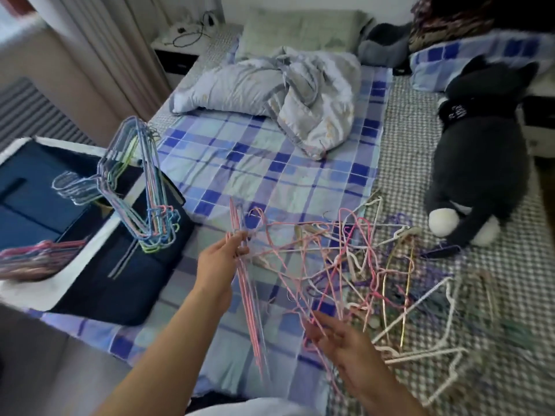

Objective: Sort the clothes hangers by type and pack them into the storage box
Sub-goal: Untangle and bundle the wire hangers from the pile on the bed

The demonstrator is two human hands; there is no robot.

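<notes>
A tangled heap of thin wire hangers (369, 265), pink, white, purple and gold, lies on the bed in front of me. My left hand (220, 262) grips a bunch of pink hangers (249, 295) that hangs down from its fingers. My right hand (339, 340) reaches into the near edge of the heap with fingers spread, touching pink wires. The dark blue storage box (90, 283) stands open at the left. A stack of blue and pastel hangers (141, 187) leans upright in it, and a pink bundle (39, 256) lies at its near left corner.
A crumpled grey quilt (285, 94) and pillows lie at the head of the bed. A dark plush cat (480, 157) sits at the right. A bedside table (186, 40) with cables stands at the back left, next to a curtain.
</notes>
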